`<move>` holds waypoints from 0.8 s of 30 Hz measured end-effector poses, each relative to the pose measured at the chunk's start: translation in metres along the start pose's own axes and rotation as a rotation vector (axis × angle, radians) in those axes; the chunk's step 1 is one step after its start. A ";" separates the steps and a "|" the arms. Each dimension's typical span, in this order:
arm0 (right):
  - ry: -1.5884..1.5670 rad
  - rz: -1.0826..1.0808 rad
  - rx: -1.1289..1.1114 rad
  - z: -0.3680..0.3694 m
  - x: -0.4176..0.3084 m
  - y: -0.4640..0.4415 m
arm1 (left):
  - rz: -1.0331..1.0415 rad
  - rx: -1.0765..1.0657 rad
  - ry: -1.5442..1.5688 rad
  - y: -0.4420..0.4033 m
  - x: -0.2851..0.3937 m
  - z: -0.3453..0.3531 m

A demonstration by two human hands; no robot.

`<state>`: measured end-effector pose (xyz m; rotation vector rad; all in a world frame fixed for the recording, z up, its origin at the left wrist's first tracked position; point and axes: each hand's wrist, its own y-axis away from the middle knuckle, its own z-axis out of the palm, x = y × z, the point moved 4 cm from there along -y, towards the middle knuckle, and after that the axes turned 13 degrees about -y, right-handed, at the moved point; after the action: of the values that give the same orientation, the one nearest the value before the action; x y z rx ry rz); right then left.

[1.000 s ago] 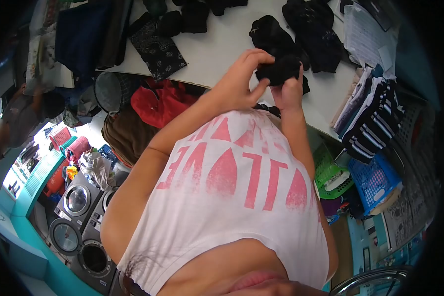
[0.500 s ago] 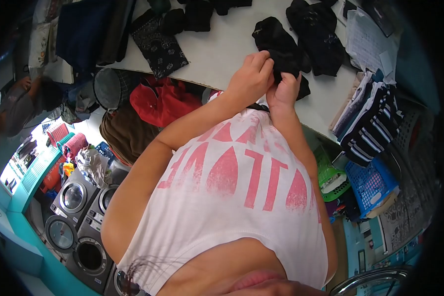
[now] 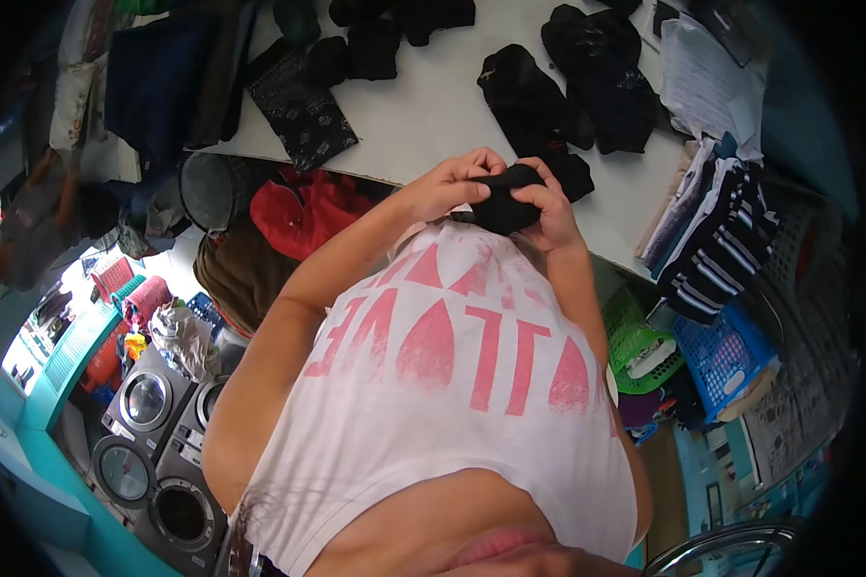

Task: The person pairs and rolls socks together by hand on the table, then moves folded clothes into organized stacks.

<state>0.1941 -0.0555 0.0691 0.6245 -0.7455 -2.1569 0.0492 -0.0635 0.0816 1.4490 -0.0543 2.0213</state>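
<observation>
A: Room first. Grey front-loading machines stood at the lower left, one round door swung open. Another person, blurred, showed near the left edge.

B: And the desk?

A: White top. Black garments lay toward its right, and a patterned black cloth hung slightly past the near edge, farther left. Papers in clear plastic sat at the right end, with a folded striped stack nearby.

B: What was in hand?

A: One black cloth bundle, in front of the wearer's white shirt, by the desk's near edge. Whether it touched the desk, the observer could not tell.

B: Grip?

A: The left hand pinched its left side, thumb toward the wearer. The right hand grasped the opposite side, fingers curled over the top.

B: Below desk level?

A: Red cloth on the left; a green basket and a blue basket on the right.
</observation>
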 end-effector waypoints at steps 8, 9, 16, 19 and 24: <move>0.697 -0.365 -0.051 0.017 -0.023 0.000 | -0.219 0.088 -0.483 -0.001 0.023 -0.025; 0.781 -0.459 -0.025 0.017 -0.027 -0.002 | -0.266 0.205 -0.618 -0.001 0.034 -0.046; 0.905 -0.549 0.244 -0.021 -0.062 -0.014 | 0.360 1.197 -1.713 -0.019 0.110 -0.130; 1.194 -0.574 0.422 -0.028 -0.067 -0.012 | 0.298 0.821 -1.673 -0.069 0.058 -0.141; 1.705 -0.846 0.591 -0.072 -0.061 -0.027 | 0.061 0.868 -1.444 -0.100 0.012 -0.171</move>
<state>0.2627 -0.0150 0.0119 2.8471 -0.0303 -1.0493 -0.0441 0.0879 -0.0069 3.1503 0.1979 0.5642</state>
